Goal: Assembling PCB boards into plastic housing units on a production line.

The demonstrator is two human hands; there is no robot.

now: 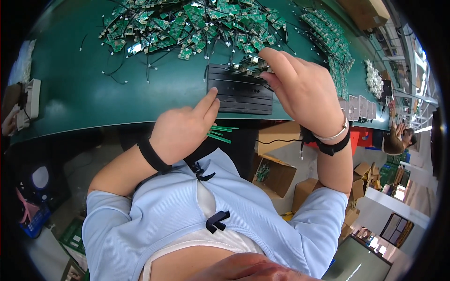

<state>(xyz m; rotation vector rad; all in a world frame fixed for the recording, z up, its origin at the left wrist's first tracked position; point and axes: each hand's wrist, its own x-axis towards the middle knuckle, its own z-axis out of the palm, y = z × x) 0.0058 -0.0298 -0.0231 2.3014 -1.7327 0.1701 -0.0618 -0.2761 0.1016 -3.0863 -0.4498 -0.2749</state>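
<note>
My right hand (pixel 307 86) pinches small green circuit boards (pixel 253 64) with metal connectors between thumb and fingers, over the far edge of a grooved black plate (pixel 239 100). Its fingertips partly hide them. My left hand (pixel 185 129) has its index finger stretched to the plate's left side, the tip at its surface. Thin green board strips (pixel 222 133) stick out from under the curled fingers of that hand, past the table's near edge. Their other ends are hidden in the palm. The plate lies flat on the green table.
A big heap of green circuit boards (pixel 197 25) with black cables spreads over the far table. Stacked board panels (pixel 328 37) lie at the far right, near white small parts (pixel 373 79). Below the table stands an open cardboard box (pixel 276 175). Another person (pixel 396 140) sits at right.
</note>
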